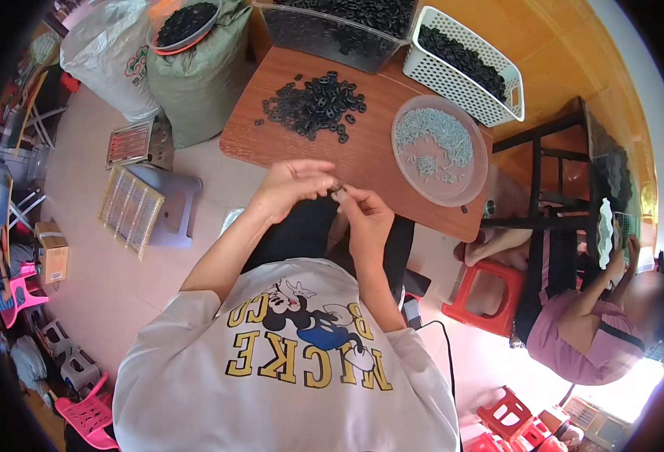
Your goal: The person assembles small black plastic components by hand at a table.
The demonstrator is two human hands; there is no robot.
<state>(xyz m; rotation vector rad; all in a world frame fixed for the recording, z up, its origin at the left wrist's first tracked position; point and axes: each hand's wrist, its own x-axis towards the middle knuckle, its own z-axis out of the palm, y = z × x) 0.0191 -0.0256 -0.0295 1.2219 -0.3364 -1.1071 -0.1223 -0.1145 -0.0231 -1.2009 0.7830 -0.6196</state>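
Observation:
My left hand (296,185) and my right hand (367,214) meet just off the near edge of the brown table (381,143), above my lap. Between the left thumb and fingers is a small black part (336,188), mostly covered by the fingertips. My right thumb and index finger pinch together against it; whatever they hold is too small to make out. Farther away on the tabletop lies a loose pile of small black oval parts with holes (332,98). To its right stands a round clear bowl (464,192) of small silvery screw-like pieces (441,134).
A clear bin (332,36) and a white perforated basket (464,87), both with black parts, stand at the back. Full sacks (196,94) stand left, near a grey stool (177,207). At right, a co-worker (584,331) sits near a red stool (486,297) and black-framed table (550,151).

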